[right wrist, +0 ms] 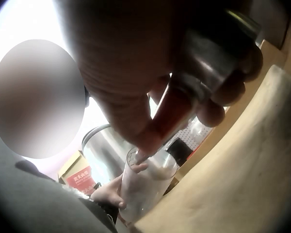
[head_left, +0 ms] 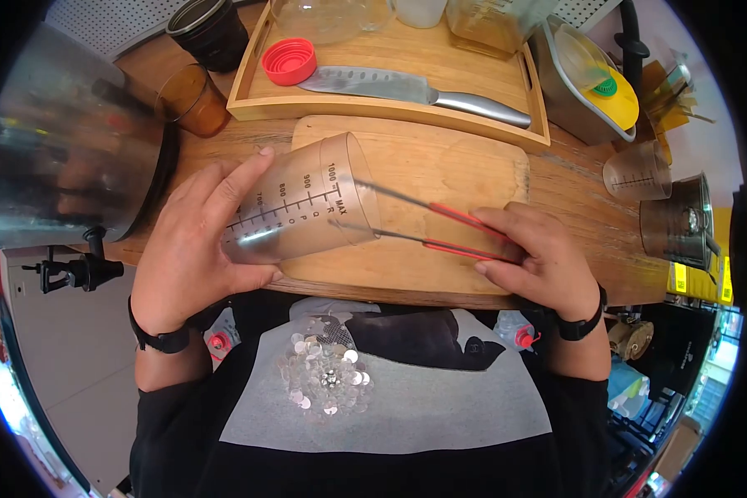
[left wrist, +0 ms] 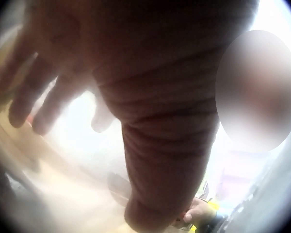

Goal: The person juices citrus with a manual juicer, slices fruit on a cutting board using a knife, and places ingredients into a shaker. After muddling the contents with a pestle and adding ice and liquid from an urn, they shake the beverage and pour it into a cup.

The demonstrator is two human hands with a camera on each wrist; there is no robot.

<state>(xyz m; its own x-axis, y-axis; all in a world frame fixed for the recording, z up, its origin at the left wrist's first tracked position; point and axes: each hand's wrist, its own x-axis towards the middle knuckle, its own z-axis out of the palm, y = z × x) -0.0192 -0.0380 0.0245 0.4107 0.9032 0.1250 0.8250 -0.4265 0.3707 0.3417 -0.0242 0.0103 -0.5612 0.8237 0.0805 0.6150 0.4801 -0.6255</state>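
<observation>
A clear measuring cup (head_left: 303,199) with black markings is tilted over the wooden board (head_left: 448,174), its mouth facing right. The left hand (head_left: 199,236) grips it around the lower part, thumb below and fingers above. Metal tongs with red grips (head_left: 465,217) are pinched by the right hand (head_left: 544,253); their two tips reach into the cup's mouth. In the right wrist view the cup (right wrist: 148,187) shows beyond the right hand (right wrist: 131,87). The left hand (left wrist: 160,121) fills much of the left wrist view, where the cup is washed out by glare.
Behind the board, a wooden tray (head_left: 257,108) holds a knife (head_left: 373,83), a red lid (head_left: 289,61) and containers. A large metal vessel (head_left: 66,141) with a tap stands left, beside an amber glass (head_left: 192,100). Cups (head_left: 637,170) and a grey bin (head_left: 568,83) stand right.
</observation>
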